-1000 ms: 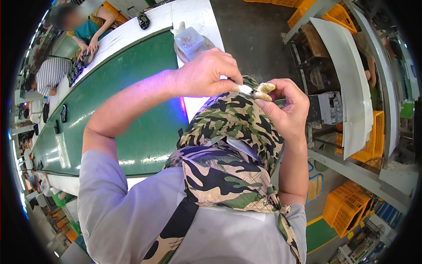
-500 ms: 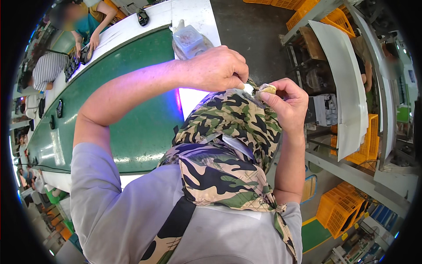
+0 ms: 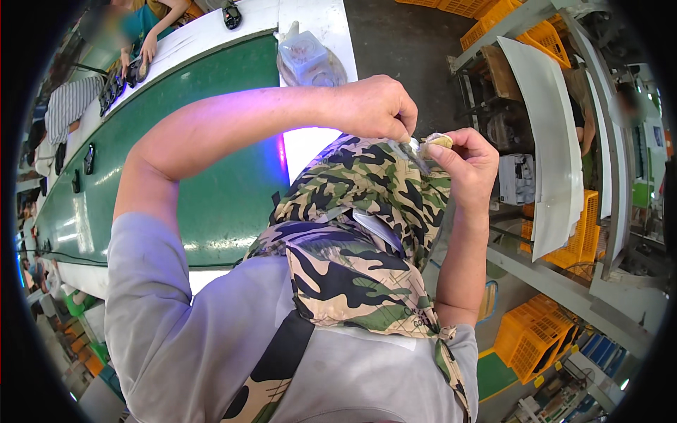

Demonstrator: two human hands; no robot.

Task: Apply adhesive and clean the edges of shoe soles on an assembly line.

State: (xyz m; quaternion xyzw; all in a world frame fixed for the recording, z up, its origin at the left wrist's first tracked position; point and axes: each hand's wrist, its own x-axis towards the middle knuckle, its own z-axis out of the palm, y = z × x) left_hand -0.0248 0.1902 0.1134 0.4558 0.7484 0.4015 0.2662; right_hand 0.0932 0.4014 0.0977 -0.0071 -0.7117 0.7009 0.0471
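Observation:
My left hand [image 3: 379, 107] reaches across from the left, its thumb and fingers pinched on the edge of a shiny, clear film-like piece [image 3: 415, 145]. Close beside it, my right hand [image 3: 471, 163] grips a small, rounded yellowish thing [image 3: 441, 141] with a pale, see-through rim between thumb and fingers. The film seems to run between the two hands, though its exact kind is too small to make out. Both hands are above the lap of my camouflage apron [image 3: 360, 183]. A folded pale sheet [image 3: 379, 231] sticks out of the apron's front.
A green belt [image 3: 211, 176] with a white border lies at my left. On its white end stands a translucent bluish tub [image 3: 303, 55]. Dark shoe-like parts [image 3: 89, 158] lie along the line, where another person [image 3: 144, 35] works. Yellow crates [image 3: 536, 331] and a metal rack [image 3: 564, 282] stand at right.
Both hands have shifted slightly right in the picture, the left one a little downward too. The pinch and the grip stay as they were. The surroundings have shifted slightly with the view.

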